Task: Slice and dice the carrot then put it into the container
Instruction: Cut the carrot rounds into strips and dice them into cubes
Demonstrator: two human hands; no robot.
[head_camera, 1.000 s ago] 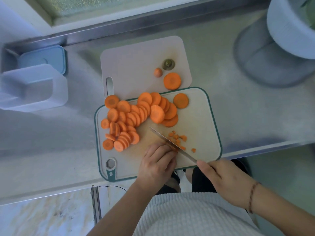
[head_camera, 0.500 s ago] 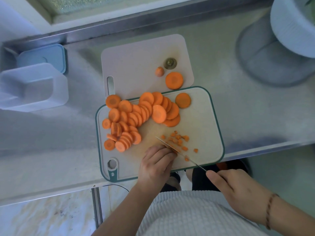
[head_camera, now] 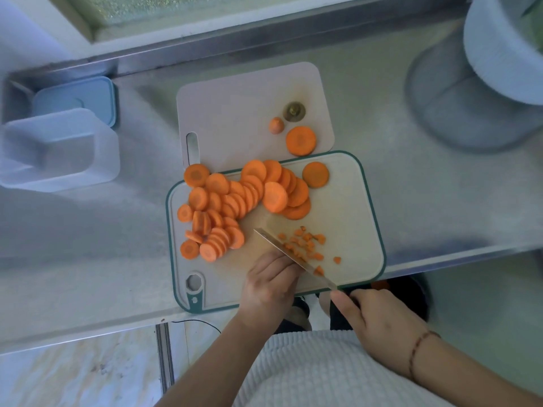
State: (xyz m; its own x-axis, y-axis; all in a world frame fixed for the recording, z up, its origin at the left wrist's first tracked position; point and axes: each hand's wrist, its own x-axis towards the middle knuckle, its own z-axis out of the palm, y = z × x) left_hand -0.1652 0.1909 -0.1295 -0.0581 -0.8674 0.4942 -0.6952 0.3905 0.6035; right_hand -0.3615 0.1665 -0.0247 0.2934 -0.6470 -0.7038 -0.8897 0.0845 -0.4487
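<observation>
Steel counter [head_camera: 411, 160] | right grip [head_camera: 379, 315] – curled round knife [head_camera: 289, 254] | left grip [head_camera: 270, 283] – fingers curled.

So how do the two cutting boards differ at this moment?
The green-rimmed cutting board lies nearer the person and overlaps the near edge of the plain pinkish cutting board. The green-rimmed one carries the pile of carrot rounds and the diced bits; the pinkish one holds only one round, the carrot tip and the stem end. Both are rounded rectangles with a handle hole at the left.
</observation>
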